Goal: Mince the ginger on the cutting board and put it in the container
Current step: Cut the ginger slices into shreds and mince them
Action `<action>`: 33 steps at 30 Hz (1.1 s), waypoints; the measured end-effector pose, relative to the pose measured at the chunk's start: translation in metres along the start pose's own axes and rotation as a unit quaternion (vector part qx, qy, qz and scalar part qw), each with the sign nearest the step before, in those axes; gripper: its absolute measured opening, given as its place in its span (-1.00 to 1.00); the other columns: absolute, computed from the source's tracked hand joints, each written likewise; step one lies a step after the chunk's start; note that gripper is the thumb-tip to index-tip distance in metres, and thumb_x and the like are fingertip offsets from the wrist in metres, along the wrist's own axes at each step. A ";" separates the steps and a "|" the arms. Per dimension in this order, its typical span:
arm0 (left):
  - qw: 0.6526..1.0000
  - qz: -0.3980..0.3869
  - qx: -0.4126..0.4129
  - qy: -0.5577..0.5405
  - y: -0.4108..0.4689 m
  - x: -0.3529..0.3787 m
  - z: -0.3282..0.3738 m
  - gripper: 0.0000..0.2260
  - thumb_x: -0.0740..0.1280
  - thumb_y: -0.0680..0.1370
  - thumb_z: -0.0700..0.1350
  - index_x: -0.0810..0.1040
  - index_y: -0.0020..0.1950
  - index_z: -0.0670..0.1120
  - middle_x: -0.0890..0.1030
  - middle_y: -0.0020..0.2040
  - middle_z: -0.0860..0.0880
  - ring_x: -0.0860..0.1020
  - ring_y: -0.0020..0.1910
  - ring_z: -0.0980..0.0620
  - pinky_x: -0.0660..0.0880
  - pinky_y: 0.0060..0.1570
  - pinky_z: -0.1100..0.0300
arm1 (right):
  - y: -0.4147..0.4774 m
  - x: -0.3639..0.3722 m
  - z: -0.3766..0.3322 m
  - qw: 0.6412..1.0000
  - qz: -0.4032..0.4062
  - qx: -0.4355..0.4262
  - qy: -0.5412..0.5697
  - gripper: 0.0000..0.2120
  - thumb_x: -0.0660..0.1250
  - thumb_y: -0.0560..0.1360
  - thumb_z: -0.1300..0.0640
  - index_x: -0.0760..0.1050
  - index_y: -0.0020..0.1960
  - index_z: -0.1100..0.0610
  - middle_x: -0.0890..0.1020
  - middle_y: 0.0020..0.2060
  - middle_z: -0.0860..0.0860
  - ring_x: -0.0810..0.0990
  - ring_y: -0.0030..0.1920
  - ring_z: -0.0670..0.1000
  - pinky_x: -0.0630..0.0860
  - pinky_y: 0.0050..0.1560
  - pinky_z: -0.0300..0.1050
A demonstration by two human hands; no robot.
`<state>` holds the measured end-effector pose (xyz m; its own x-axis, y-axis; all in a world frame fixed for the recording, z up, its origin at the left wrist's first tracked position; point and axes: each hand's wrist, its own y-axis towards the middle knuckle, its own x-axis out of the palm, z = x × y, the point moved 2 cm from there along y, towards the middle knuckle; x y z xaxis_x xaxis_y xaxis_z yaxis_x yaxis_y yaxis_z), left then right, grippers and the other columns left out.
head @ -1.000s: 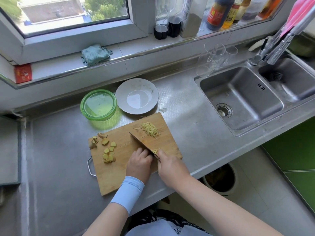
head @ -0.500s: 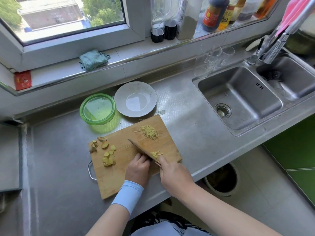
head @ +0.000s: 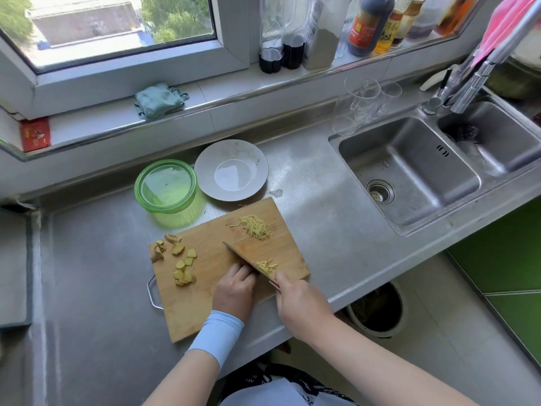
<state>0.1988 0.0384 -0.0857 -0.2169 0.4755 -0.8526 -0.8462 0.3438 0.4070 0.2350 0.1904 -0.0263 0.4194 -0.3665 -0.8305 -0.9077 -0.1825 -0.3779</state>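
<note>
A wooden cutting board lies on the steel counter. Ginger slices sit at its left, a pile of shredded ginger at its far right, and fresh strips lie beside the knife blade. My right hand grips the knife handle. My left hand, fingers curled, presses down on ginger right against the blade; that ginger is hidden under the fingers. A green lidded container stands behind the board.
A grey plate sits next to the container. The double sink lies to the right, with glasses at its back corner. Bottles and a folded cloth line the window sill. A bin stands below the counter edge.
More cut strips have gathered to the right of the blade. The knife has shifted slightly left along the ginger under my left hand.
</note>
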 end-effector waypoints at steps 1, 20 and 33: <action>1.000 0.000 -0.002 0.000 0.001 -0.001 0.001 -0.78 0.19 0.40 -0.32 0.58 -0.34 -0.13 0.58 -0.30 -0.08 0.50 -0.30 -0.10 0.48 -0.43 0.12 | -0.004 0.000 0.002 1.000 0.002 -0.001 0.005 -0.89 0.07 0.66 0.08 0.26 0.17 0.03 0.60 -0.16 0.11 0.58 -0.16 0.24 0.36 -0.28 0.00; 1.000 -0.005 -0.007 -0.010 -0.005 0.003 -0.004 -0.80 0.24 0.41 -0.34 0.64 -0.24 -0.16 0.64 -0.18 -0.09 0.59 -0.18 -0.10 0.55 -0.31 0.10 | -0.029 0.002 0.018 1.000 -0.015 0.025 0.011 -0.98 0.08 0.65 0.08 0.27 0.05 0.01 0.55 -0.25 0.04 0.55 -0.25 0.15 0.48 -0.26 0.09; 1.000 0.019 -0.015 -0.010 -0.001 -0.003 0.002 -0.77 0.20 0.44 -0.31 0.64 -0.27 -0.17 0.64 -0.21 -0.10 0.58 -0.19 -0.08 0.53 -0.33 0.16 | -0.023 0.000 0.014 1.000 -0.018 0.016 0.001 -0.96 0.07 0.66 0.08 0.24 0.02 0.01 0.55 -0.24 0.03 0.55 -0.22 0.16 0.46 -0.25 0.08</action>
<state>0.2017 0.0380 -0.0826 -0.2393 0.5036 -0.8302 -0.8518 0.3015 0.4284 0.2559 0.2079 -0.0231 0.4519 -0.3621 -0.8153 -0.8919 -0.1669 -0.4202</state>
